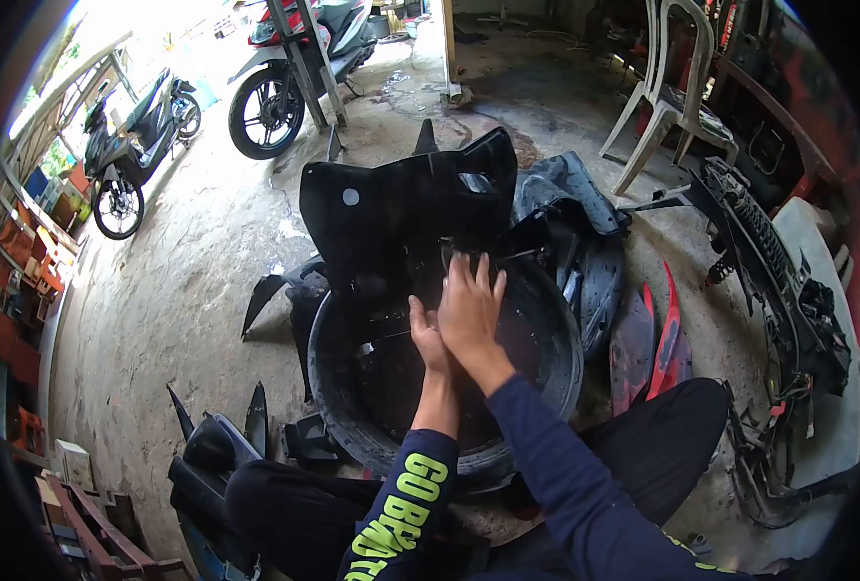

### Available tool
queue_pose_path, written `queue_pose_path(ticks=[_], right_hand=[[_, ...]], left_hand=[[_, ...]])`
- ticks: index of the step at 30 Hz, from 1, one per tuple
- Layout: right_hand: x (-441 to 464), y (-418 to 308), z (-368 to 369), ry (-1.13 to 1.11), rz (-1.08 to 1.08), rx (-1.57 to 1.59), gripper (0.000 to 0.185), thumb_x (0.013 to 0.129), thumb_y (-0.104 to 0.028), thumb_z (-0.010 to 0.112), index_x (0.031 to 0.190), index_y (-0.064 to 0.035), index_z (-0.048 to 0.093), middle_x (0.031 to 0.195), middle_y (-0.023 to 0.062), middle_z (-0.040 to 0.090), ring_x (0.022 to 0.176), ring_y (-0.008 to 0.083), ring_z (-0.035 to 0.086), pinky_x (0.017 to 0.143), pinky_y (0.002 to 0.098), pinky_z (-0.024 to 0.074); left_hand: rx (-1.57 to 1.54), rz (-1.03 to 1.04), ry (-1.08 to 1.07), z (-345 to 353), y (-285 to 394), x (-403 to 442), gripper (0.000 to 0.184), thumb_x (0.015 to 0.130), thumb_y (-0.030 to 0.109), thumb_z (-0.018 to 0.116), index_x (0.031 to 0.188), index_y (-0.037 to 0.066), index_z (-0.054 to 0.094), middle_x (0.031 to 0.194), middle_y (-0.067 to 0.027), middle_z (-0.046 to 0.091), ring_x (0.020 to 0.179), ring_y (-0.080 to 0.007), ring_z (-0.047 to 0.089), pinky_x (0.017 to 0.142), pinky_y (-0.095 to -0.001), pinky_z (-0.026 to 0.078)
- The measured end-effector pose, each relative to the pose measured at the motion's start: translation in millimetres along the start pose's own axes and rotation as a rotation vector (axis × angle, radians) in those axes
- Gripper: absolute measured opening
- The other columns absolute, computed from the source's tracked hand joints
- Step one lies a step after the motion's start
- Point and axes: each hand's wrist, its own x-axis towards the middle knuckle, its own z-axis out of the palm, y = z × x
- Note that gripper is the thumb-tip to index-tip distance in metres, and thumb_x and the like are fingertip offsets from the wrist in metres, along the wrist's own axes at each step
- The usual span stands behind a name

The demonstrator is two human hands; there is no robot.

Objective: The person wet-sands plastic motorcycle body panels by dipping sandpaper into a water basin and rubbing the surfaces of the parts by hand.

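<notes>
Over a round black basin (573,407), my two hands are pressed against each other. My right hand (470,312) is stretched out with its fingers slightly apart, and it overlaps the other hand. My left hand (429,336) has its thumb raised; its other fingers are mostly hidden behind the right hand. Nothing shows in either hand. Beyond the fingertips a large black plastic motorcycle panel (391,218) stands tilted, its lower part inside the basin. It has a round hole and a slot near its top. Dark liquid appears to lie in the basin.
Black plastic parts (219,447) lie at the left, with more fairing pieces (570,208) behind the basin. Red-and-black panels (669,339) lie at the right, near a motorcycle frame (773,281). A plastic chair (677,97) and parked motorcycles (267,108) stand farther back.
</notes>
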Motion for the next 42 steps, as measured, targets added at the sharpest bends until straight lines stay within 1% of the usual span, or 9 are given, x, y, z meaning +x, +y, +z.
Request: queue_pose_path(ticks=[9,11,13,14,25,31,33,34,42], right_hand=[[-3,9,8,0.022,-0.089,0.020,0.044,0.095,-0.022,0.048,0.131,0.0044,0.051,0.135,0.0200,0.054,0.138,0.0426,0.031,0.111,0.0627,0.0171],[-12,9,4,-0.053,-0.093,-0.031,0.045,0.095,-0.024,0.048,0.132,0.0017,0.051,0.138,0.0176,0.052,0.139,0.0433,0.030,0.111,0.0641,0.0153],[21,10,10,-0.019,-0.066,-0.032,0.044,0.095,-0.024,0.049,0.132,-0.0001,0.052,0.139,0.0164,0.051,0.139,0.0441,0.030,0.111,0.0649,0.0148],[33,10,11,0.016,-0.041,-0.033,0.044,0.095,-0.025,0.049,0.132,-0.0019,0.054,0.140,0.0152,0.051,0.139,0.0448,0.029,0.111,0.0656,0.0143],[0,10,-11,-0.005,-0.190,-0.101,0.041,0.095,-0.024,0.047,0.131,-0.0056,0.055,0.138,0.0105,0.054,0.138,0.0469,0.029,0.108,0.0703,0.0126],[36,14,-12,-0.112,-0.054,-0.080,0.042,0.093,-0.024,0.050,0.129,-0.0033,0.056,0.140,0.0132,0.051,0.138,0.0482,0.027,0.107,0.0721,0.0114],[6,8,-11,-0.031,-0.132,-0.087,0.041,0.094,-0.023,0.048,0.130,-0.0038,0.056,0.138,0.0132,0.053,0.138,0.0485,0.027,0.107,0.0720,0.0117],[-8,5,-14,-0.071,-0.128,-0.070,0.041,0.095,-0.023,0.047,0.131,-0.0052,0.055,0.138,0.0120,0.053,0.138,0.0485,0.026,0.107,0.0722,0.0129],[-4,7,-8,-0.114,-0.251,-0.046,0.042,0.095,-0.025,0.047,0.133,-0.0098,0.057,0.143,0.0047,0.050,0.143,0.0459,0.017,0.109,0.0704,0.0077]], left_hand=[[0.024,0.029,0.021,10,4,-1,0.073,0.100,0.054,0.031,0.132,-0.010,0.047,0.129,-0.0177,0.058,0.116,-0.0264,0.058,0.103,-0.0387,0.042],[-0.447,-0.022,-0.581,-24,-2,14,0.074,0.100,0.055,0.032,0.130,-0.010,0.049,0.127,-0.0171,0.059,0.115,-0.0258,0.060,0.101,-0.0385,0.044],[-0.018,0.070,0.084,6,-5,-1,0.074,0.100,0.055,0.033,0.129,-0.011,0.050,0.123,-0.0165,0.062,0.110,-0.0251,0.062,0.099,-0.0379,0.046],[-0.422,-0.003,-0.412,-2,-6,5,0.073,0.100,0.055,0.034,0.130,-0.009,0.049,0.122,-0.0168,0.062,0.110,-0.0255,0.062,0.099,-0.0374,0.046],[0.095,0.091,0.121,24,18,2,0.064,0.102,0.050,0.030,0.140,0.000,0.041,0.138,-0.0153,0.051,0.125,-0.0292,0.051,0.109,-0.0412,0.037],[-0.120,0.085,-0.030,3,-1,10,0.066,0.101,0.052,0.031,0.139,-0.001,0.041,0.138,-0.0138,0.051,0.124,-0.0266,0.052,0.105,-0.0387,0.041],[-0.528,-0.026,-0.541,-30,2,25,0.066,0.101,0.051,0.031,0.140,-0.001,0.040,0.138,-0.0140,0.050,0.125,-0.0267,0.051,0.105,-0.0404,0.040],[0.043,0.081,-0.021,-17,5,16,0.068,0.101,0.053,0.031,0.140,-0.002,0.039,0.139,-0.0156,0.049,0.126,-0.0272,0.050,0.106,-0.0405,0.040],[0.052,0.046,0.077,9,15,4,0.067,0.102,0.052,0.027,0.142,0.000,0.038,0.142,-0.0141,0.047,0.126,-0.0253,0.049,0.107,-0.0394,0.039]])
